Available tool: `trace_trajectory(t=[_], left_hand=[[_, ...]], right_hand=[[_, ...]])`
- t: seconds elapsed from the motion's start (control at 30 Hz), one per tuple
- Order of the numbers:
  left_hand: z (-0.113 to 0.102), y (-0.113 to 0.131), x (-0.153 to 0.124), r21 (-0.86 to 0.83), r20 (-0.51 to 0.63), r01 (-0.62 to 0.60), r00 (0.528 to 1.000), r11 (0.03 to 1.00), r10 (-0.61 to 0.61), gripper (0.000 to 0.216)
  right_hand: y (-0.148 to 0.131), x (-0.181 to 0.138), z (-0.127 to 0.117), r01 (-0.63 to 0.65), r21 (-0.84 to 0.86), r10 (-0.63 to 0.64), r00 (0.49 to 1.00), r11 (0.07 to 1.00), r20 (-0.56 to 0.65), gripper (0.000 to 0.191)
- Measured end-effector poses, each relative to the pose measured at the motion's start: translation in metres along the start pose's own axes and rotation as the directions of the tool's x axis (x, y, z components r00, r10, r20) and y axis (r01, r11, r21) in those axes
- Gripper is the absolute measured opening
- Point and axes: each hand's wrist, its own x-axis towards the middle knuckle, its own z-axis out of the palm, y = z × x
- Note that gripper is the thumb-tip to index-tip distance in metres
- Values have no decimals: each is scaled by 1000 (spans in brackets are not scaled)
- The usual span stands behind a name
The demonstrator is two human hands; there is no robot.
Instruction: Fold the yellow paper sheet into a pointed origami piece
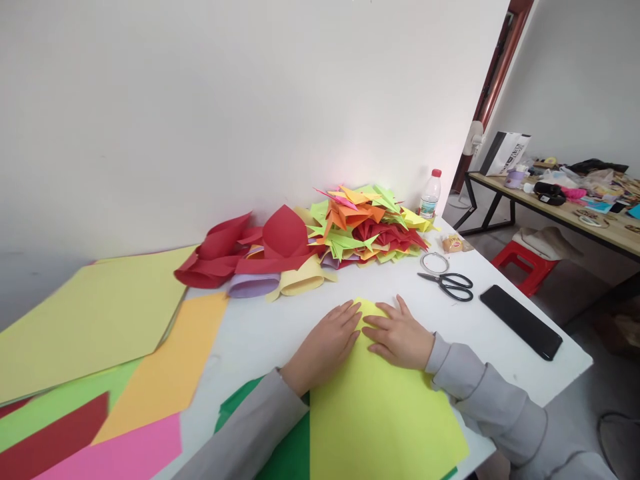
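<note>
A large yellow-green paper sheet point(380, 427) lies before me, its far end narrowed toward a tip between my hands. My left hand point(325, 343) rests on its left edge near that tip, palm down with fingers stretched out. Opposite it, my right hand point(400, 335) presses flat on the right side with its fingers spread. Under the sheet, dark green paper point(285, 450) shows at the lower left. To the right of my right hand lie black-handled scissors point(453, 285).
Coloured sheets point(100, 313) are stacked on the left. Along the wall sit rolled red paper shapes point(285, 233) and a heap of folded paper stars point(365, 220). A bottle point(431, 195), a wire ring point(435, 263) and a black phone point(521, 321) are on the right. A red stool point(525, 263) stands beyond.
</note>
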Motion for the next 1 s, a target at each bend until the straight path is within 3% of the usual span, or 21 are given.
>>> trace_trajectory(t=[0.2, 0.6, 1.0], left_hand=[[10, -3, 5, 100, 163, 28, 986, 995, -44, 46], [11, -2, 1, 191, 140, 116, 980, 975, -144, 57], [7, -1, 2, 151, 174, 108, 976, 983, -134, 55]], right_hand=[[0, 0, 1, 6, -9, -6, 1000, 1000, 0, 39], [1, -1, 3, 19, -34, -20, 1000, 999, -21, 38], [0, -1, 3, 20, -49, -21, 999, 999, -27, 37]])
